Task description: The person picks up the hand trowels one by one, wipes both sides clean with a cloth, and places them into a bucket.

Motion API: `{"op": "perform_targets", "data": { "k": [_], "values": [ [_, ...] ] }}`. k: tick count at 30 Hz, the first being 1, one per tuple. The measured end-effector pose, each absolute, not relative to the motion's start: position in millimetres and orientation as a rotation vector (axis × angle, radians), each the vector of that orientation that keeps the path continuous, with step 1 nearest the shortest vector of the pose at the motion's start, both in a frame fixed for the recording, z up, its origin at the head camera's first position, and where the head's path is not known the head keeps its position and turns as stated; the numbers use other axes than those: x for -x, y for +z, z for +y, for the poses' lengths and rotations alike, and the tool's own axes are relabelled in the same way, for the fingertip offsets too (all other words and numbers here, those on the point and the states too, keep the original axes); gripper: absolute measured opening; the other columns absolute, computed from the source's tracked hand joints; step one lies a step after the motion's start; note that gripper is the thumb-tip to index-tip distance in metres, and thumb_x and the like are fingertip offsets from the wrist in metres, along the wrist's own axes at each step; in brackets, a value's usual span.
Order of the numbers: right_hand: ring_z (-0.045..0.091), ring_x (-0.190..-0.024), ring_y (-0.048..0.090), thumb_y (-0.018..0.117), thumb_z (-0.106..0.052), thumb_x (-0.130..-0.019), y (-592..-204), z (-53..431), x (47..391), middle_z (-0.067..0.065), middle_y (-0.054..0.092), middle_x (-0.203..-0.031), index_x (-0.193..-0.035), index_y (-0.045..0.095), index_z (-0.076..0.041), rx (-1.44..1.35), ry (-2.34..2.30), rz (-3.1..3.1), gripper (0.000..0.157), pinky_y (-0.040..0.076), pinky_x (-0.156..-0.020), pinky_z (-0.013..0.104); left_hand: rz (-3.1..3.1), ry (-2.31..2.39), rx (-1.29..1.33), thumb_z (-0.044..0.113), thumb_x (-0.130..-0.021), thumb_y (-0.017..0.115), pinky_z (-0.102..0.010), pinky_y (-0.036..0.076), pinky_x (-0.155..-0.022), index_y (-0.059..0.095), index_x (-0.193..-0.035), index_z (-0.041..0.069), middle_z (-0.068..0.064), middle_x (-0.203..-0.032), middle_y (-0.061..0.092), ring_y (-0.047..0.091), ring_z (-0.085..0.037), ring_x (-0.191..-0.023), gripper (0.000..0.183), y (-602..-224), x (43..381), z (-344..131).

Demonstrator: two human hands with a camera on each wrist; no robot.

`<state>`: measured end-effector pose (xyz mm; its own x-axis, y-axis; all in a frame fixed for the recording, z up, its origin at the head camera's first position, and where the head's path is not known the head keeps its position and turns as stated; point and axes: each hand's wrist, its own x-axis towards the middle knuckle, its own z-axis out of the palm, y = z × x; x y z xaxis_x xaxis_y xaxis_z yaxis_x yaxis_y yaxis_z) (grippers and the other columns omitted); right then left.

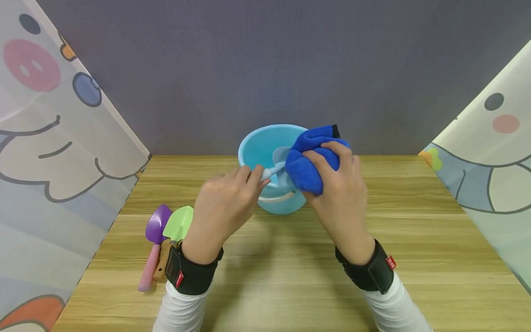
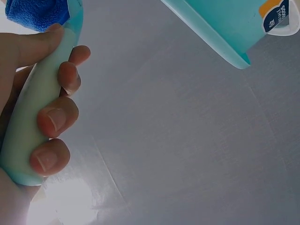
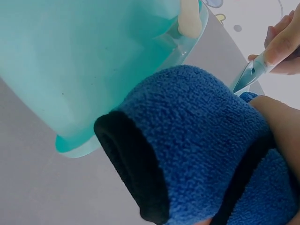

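My left hand (image 1: 226,203) grips the pale handle of a light blue toy shovel (image 2: 35,108), the fingers wrapped round it in the left wrist view. Its blade shows above the near rim of a light blue bucket (image 1: 250,145). A bunched blue cloth (image 1: 307,170) with black edging is held in my right hand (image 1: 342,193), up against the shovel's blade and covering part of it. Both hands are raised in front of the bucket, which stands by the grey back panel.
At the left of the wooden table (image 1: 415,230) lie a purple toy scoop (image 1: 158,223) with a pink handle and a green toy shovel (image 1: 178,223) with a tan handle. My left wrist partly hides the green one. Cartoon-printed panels (image 1: 493,152) rise on both sides.
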<state>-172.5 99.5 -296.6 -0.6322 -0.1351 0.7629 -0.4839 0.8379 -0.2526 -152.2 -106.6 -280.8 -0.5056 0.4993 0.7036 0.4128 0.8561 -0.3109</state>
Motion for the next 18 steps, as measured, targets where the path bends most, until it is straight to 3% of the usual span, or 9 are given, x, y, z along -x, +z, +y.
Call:
{"op": "perform_targets", "data": {
  "k": [18],
  "values": [
    [0.046, -0.109, 0.051, 0.086, -0.017, -0.068, -295.3, 105.0, 176.7, 0.019, 0.052, -0.130, -0.114, 0.068, -0.015, -0.392, 0.597, -2.192, 0.050, 0.052, -0.078, 0.070, -2.164, 0.111, 0.656, 0.029, -0.096, 0.058, -0.028, 0.030, -0.031, 0.065, -0.087, 0.003, -0.002, -0.055, 0.051, 0.037, -0.014, -0.041, 0.028, -279.7, 153.2, -107.5]
  ]
}}
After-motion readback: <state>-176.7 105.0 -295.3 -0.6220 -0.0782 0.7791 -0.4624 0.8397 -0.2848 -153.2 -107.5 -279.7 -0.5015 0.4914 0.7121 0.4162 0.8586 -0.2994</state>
